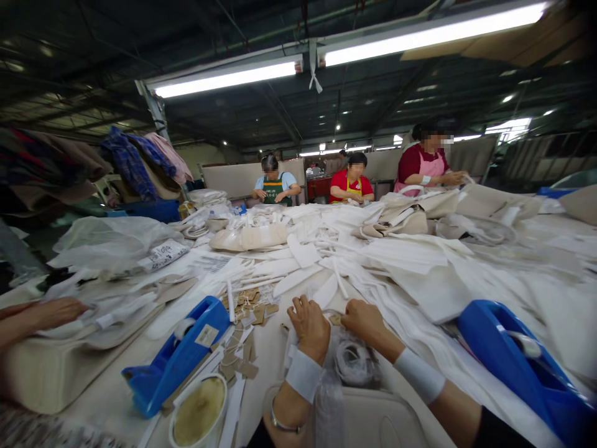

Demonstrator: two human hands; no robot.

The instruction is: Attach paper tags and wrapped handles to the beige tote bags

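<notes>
Beige and round-cornered, the bag (377,414) lies beside a plastic-wrapped coil (353,362); I see left hand (311,328) and right hand (369,325) curled, but can't tell what they grip.

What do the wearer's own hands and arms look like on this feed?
Both the left hand and right hand are ungloved. A wide, plain whitish band circles the left wrist, with a silvery bracelet behind it. A matching band circles the right forearm. Black sleeves show farther back.
</notes>
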